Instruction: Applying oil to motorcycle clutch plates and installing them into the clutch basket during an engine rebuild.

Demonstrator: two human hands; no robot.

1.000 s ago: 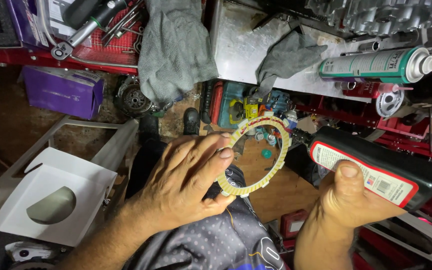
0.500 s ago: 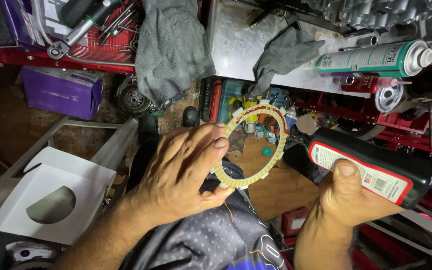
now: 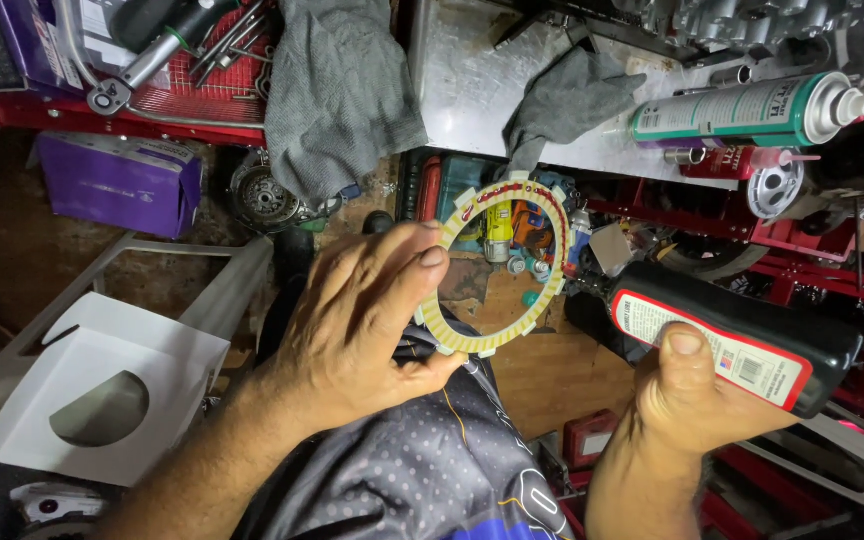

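Below the front edge of the metal worktop [image 3: 472,90], seen from the head camera, the left hand [image 3: 357,330] grasps a yellowish friction ring [image 3: 497,265], a flat toothed disc with a dark red smear along its upper right arc; the thumb presses its lower rim and the fingertips [image 3: 430,258] clamp its left side, so the ring stands tilted in the air over the cluttered floor, its open middle framing small bottles and caps far beneath. To the right of it, apart from the ring, the right hand [image 3: 697,400] is closed around a black oil bottle [image 3: 742,335] with a red-bordered white label, thumb laid on the label, the bottle lying slanted with its neck end towards the ring. On the worktop, a grey rag [image 3: 337,90] hangs over the front edge near the left corner, a second grey rag [image 3: 567,95] lies crumpled near the middle, and a green spray can [image 3: 742,110] lies on its side along the right edge, nozzle pointing right. Under the worktop's left end sits a purple box [image 3: 117,180]. At the lower left, a white cardboard sleeve [image 3: 102,395] with a round cut-out lies flat. A dotted dark garment [image 3: 422,470] covers the person's lap below both hands.
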